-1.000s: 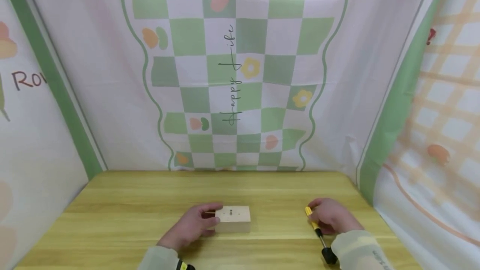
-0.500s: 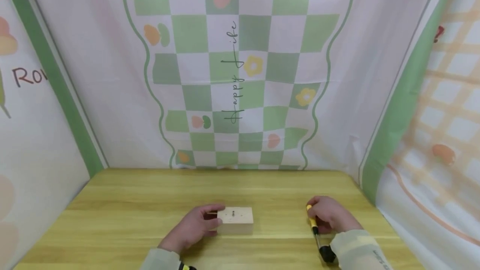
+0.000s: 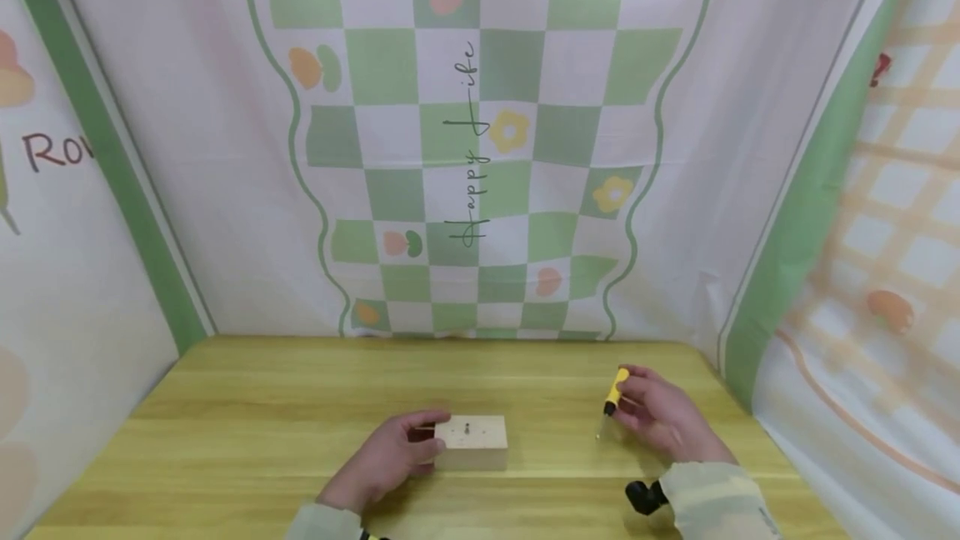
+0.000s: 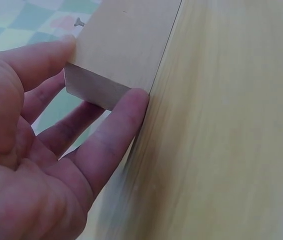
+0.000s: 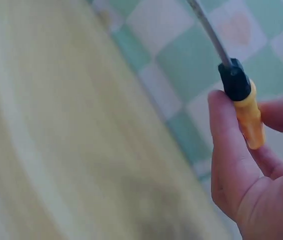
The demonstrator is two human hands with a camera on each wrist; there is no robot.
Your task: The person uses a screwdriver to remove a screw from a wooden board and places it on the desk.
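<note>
My left hand [image 3: 384, 452] grips the left end of a pale wooden block [image 3: 480, 458] on the table. In the left wrist view, thumb and fingers lie around the block's end. A small screw [image 3: 467, 428] stands up from the block's top, among several small dark marks; its head shows in the left wrist view too. Off to the right, my right hand [image 3: 666, 417] holds a screwdriver [image 3: 617, 388] by its yellow handle, the metal shaft slanting down toward the table. In the right wrist view a black collar [image 5: 235, 80] joins the handle and shaft.
The wood-grain table [image 3: 285, 390] runs back to a green-and-white checked cloth [image 3: 438, 136]. More printed cloth hangs at both sides. A black wrist-worn piece [image 3: 645, 497] sits at the right sleeve [image 3: 720, 498].
My right hand has lifted and turned the screwdriver; its shaft now points down and left, away from the sleeve. The left hand stays on the block.
</note>
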